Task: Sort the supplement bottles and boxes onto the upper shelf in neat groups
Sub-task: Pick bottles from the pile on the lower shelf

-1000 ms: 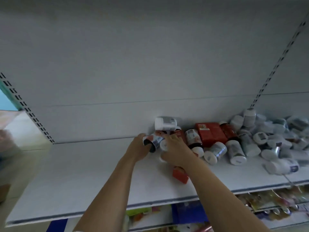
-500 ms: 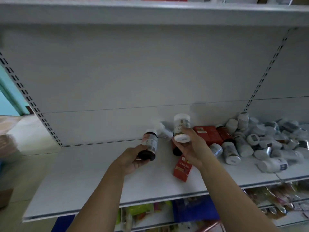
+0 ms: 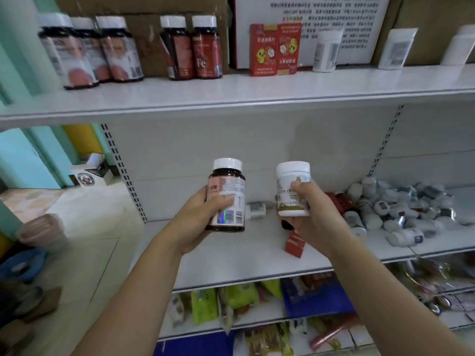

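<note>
Sorting looks partly done. The upper shelf already carries groups standing upright: a cluster of dark bottles at the far left, 2 red-labelled bottles to their right, then 2 red boxes side by side, and a white bottle further right. Other pale items stand at the right end, too blurred to name.

Most of the work is left, I judge. On the lower shelf a loose pile of bottles, mostly white with some dark ones at its left edge, lies jumbled at the right. A small white bottle lies on its side near the back wall, and a red box sits partly hidden under the right wrist.

Both hands are grasping and raised in front of the lower shelf's back wall, below the upper shelf. The left hand wraps a brown bottle, with the thumb across its label. It is upright, with a white cap, a pink and white label, a barcode and a shiny sticker. It resembles the dark bottles at the far left, so it probably belongs there. The right hand grips a white tub, upright, with a wide white lid and a pale label banded in olive near the base. The 2 containers are near each other but apart.
</note>
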A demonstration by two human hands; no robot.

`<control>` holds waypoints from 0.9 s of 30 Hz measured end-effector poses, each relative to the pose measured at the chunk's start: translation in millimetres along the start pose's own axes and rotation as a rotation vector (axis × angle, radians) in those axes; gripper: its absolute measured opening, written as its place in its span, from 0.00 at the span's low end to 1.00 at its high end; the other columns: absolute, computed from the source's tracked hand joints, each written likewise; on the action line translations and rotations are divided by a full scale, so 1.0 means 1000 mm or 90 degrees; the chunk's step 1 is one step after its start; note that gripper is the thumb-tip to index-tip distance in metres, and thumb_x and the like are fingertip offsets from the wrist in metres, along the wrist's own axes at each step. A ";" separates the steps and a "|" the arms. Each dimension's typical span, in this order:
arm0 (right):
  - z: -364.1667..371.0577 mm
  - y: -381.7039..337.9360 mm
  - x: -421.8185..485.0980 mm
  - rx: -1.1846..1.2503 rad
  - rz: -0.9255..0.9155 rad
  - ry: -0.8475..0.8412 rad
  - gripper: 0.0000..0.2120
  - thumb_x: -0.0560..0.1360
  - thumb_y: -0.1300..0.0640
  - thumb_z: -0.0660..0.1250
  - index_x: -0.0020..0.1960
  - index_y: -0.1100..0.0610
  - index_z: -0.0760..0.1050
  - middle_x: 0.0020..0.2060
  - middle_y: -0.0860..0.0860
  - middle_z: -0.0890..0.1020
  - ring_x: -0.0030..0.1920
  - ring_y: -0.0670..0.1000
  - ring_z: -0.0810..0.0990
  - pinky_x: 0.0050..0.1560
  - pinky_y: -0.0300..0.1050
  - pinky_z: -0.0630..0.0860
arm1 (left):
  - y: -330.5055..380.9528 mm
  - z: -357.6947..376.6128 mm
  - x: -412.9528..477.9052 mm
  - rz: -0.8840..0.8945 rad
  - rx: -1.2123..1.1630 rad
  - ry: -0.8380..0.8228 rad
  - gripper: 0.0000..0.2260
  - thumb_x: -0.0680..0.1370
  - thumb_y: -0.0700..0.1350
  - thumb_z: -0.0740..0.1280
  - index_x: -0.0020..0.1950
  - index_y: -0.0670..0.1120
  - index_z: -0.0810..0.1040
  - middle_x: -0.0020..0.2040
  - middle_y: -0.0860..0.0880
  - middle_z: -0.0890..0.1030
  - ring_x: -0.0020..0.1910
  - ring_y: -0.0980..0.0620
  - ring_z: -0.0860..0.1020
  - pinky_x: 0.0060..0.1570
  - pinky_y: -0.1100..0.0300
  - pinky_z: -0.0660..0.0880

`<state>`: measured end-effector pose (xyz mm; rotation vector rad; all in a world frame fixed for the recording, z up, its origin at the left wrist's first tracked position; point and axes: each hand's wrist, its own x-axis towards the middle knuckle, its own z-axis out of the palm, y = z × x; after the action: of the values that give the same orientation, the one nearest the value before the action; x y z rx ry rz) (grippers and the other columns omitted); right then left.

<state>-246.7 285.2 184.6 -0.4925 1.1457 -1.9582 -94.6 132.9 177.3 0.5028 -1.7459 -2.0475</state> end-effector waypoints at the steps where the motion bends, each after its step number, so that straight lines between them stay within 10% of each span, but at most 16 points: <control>1: 0.008 -0.006 -0.008 -0.022 -0.023 -0.019 0.08 0.78 0.61 0.61 0.57 0.56 0.73 0.38 0.52 0.82 0.38 0.49 0.82 0.42 0.47 0.78 | 0.010 0.001 -0.009 0.025 0.017 -0.002 0.20 0.66 0.45 0.71 0.57 0.47 0.77 0.43 0.51 0.85 0.41 0.54 0.84 0.38 0.61 0.79; 11: 0.082 -0.072 -0.043 -0.186 -0.186 -0.159 0.18 0.69 0.56 0.62 0.58 0.44 0.72 0.47 0.52 0.80 0.41 0.49 0.81 0.40 0.46 0.80 | 0.109 0.003 -0.053 0.204 0.205 0.094 0.16 0.66 0.54 0.64 0.52 0.52 0.77 0.40 0.55 0.84 0.42 0.55 0.83 0.42 0.55 0.77; 18: 0.119 -0.115 -0.017 -0.285 -0.291 -0.234 0.20 0.70 0.56 0.65 0.60 0.47 0.68 0.47 0.49 0.79 0.46 0.49 0.81 0.56 0.58 0.77 | 0.185 -0.022 -0.047 0.343 0.302 0.203 0.17 0.65 0.58 0.68 0.51 0.57 0.75 0.41 0.59 0.83 0.43 0.56 0.83 0.43 0.53 0.79; 27: 0.169 -0.139 0.061 -0.602 -0.320 -0.265 0.21 0.75 0.56 0.68 0.62 0.47 0.61 0.49 0.50 0.76 0.49 0.46 0.78 0.47 0.38 0.76 | 0.237 -0.091 0.002 0.255 0.523 0.266 0.26 0.72 0.48 0.75 0.65 0.54 0.64 0.54 0.52 0.78 0.53 0.54 0.80 0.47 0.54 0.79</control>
<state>-233.0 182.7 387.4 -1.7252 1.7249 -1.4446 -33.1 22.7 397.0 0.6749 -2.1303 -0.8243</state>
